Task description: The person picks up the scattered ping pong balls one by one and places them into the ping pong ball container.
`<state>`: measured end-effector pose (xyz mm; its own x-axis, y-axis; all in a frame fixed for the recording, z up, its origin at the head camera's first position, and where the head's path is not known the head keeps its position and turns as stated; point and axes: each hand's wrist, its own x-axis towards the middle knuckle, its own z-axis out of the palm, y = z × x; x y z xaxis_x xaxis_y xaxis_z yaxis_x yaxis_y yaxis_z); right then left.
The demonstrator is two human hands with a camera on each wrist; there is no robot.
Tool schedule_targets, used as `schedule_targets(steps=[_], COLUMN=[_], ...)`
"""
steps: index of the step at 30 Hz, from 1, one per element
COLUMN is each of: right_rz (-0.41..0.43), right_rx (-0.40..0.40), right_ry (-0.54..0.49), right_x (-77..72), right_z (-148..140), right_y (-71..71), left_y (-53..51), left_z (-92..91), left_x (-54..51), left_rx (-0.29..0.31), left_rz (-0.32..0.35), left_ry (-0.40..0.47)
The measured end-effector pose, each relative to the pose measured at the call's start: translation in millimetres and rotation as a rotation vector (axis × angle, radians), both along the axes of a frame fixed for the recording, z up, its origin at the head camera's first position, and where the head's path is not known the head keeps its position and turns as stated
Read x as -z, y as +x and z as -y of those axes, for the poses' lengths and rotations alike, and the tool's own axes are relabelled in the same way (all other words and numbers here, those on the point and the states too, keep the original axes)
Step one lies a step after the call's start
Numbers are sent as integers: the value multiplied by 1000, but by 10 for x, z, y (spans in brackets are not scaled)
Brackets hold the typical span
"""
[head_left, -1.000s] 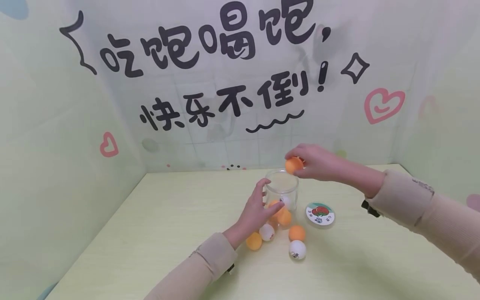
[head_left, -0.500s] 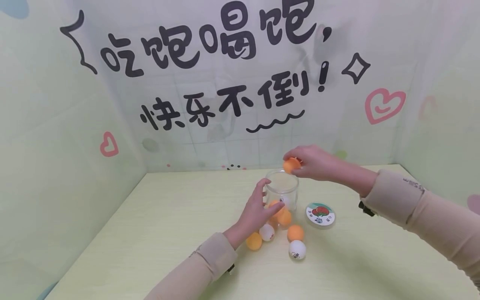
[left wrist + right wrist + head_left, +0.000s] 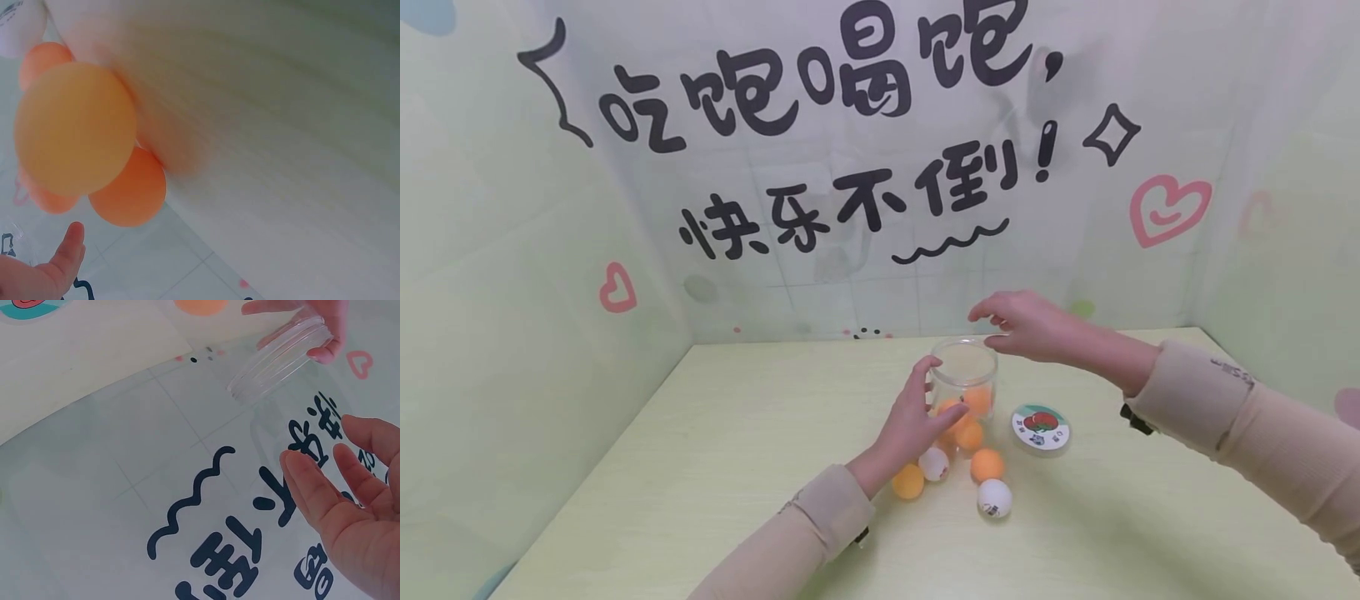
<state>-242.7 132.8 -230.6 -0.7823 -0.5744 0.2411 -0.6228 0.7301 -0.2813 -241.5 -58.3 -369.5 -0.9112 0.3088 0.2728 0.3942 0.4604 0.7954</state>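
The left hand [image 3: 912,419] holds a clear jar [image 3: 967,383] between spread thumb and fingers. An orange table-tennis ball [image 3: 977,402], pinched by the right hand [image 3: 1033,327] half a second ago, now lies inside: one more is in, with loose balls [image 3: 987,466] outside. The right hand, fingers parted, hovers holding nothing above a tomato-printed lid [image 3: 1040,429].

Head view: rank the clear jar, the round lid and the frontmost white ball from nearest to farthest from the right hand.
1. Clear jar: its rim lies just below the right hand's fingertips.
2. Round lid: on the table, right of the jar.
3. Frontmost white ball: nearer the camera.
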Motion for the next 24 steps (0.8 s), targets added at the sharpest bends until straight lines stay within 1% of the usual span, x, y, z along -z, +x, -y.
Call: schedule_targets(steps=[5, 8, 11, 14, 17, 19, 24], right_rz=[15, 24, 44, 110, 166, 172, 152], right_rx=[-11, -15, -35, -62, -87, -104, -160], right_ry=[-24, -12, 13, 19, 10, 0, -21], right_x=[13, 42, 108, 214, 347, 442, 663], right_z=[-28, -46, -61, -76, -91, -100, -118], right_y=[49, 125, 235, 342, 413, 443, 470], left_y=[3, 12, 21, 19, 16, 12, 1], left_z=[4, 9, 14, 16, 16, 14, 10], left_x=[-2, -11, -21, -22, -15, -8, 11], left_rx=[-4, -2, -2, -6, -8, -8, -7], left_rz=[4, 6, 4, 0, -1, 1, -2], left_ry=[1, -2, -10, -16, -17, -18, -21])
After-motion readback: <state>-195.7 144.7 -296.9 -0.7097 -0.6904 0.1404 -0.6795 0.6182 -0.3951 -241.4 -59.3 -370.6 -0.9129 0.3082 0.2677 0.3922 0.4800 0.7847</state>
